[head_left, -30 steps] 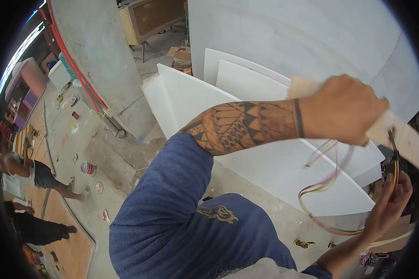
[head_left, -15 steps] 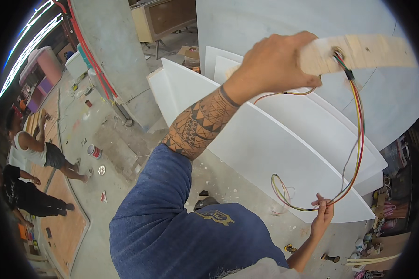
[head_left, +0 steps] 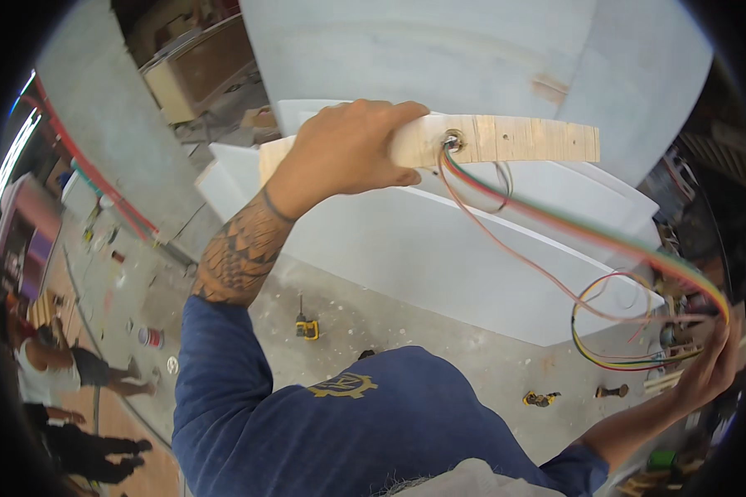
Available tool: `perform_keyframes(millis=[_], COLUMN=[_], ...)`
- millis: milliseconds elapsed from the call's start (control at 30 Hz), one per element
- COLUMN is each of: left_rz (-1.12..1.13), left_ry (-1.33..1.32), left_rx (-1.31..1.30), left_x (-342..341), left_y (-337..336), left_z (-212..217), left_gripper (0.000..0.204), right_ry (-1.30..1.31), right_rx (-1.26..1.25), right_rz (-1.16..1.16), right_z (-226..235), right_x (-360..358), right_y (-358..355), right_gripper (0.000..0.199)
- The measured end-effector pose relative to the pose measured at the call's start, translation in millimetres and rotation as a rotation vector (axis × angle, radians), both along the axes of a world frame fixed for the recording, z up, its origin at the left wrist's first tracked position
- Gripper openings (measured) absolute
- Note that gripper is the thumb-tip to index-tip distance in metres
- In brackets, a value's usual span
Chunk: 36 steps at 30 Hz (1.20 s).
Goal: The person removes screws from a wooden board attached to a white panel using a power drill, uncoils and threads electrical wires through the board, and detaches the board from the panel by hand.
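Note:
My left hand (head_left: pixel 348 153) is raised and grips a long plywood strip (head_left: pixel 514 139) near its middle, holding it roughly level. A bundle of coloured wires (head_left: pixel 555 224), red, yellow, green and pink, comes out of a round hole in the strip just right of my fingers. The wires run down to the right and loop into my right hand (head_left: pixel 709 369), which is closed on them at the far right edge. My tattooed left forearm and blue sleeve fill the lower centre.
Below me lie stacked white curved panels (head_left: pixel 439 257) on a concrete floor. A yellow power tool (head_left: pixel 307 329) and another tool (head_left: pixel 541 398) lie on the floor, with a small can (head_left: pixel 149 337) further left. Two people (head_left: pixel 58 364) stand at the lower left.
My left hand has brought the plywood strip down and toward the centre. My right hand has moved out to the right along the wires, stretching the bundle longer.

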<state>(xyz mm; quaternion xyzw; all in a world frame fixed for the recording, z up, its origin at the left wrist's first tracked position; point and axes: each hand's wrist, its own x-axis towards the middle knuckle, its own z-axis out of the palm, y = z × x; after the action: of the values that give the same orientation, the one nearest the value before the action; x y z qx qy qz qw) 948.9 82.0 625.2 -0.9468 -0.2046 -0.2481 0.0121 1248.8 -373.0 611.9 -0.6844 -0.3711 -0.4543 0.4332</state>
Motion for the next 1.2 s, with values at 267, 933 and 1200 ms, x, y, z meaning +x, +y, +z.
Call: perform_keyframes(millis=[267,933,1200], left_rz=[-0.318,-0.129,-0.071], left_ry=[-0.174,-0.372,-0.377], left_rx=[0.083,0.101,-0.103], left_x=[-8.5,11.0,8.7], left_y=[-42.7,-31.9,-1.4], left_z=[59.3,120.8,105.3], left_gripper=[0.069,0.072,0.071], right_ry=[-0.203,0.379,0.939], right_rx=[-0.466,-0.198,-0.27], right_rz=[-0.118,0.726,0.993], right_z=[102.7,12.1,-143.9], right_x=[-46.5,-41.9,-70.4], right_y=[58.2,179.6,198.0], right_gripper=[0.025,0.046,0.023])
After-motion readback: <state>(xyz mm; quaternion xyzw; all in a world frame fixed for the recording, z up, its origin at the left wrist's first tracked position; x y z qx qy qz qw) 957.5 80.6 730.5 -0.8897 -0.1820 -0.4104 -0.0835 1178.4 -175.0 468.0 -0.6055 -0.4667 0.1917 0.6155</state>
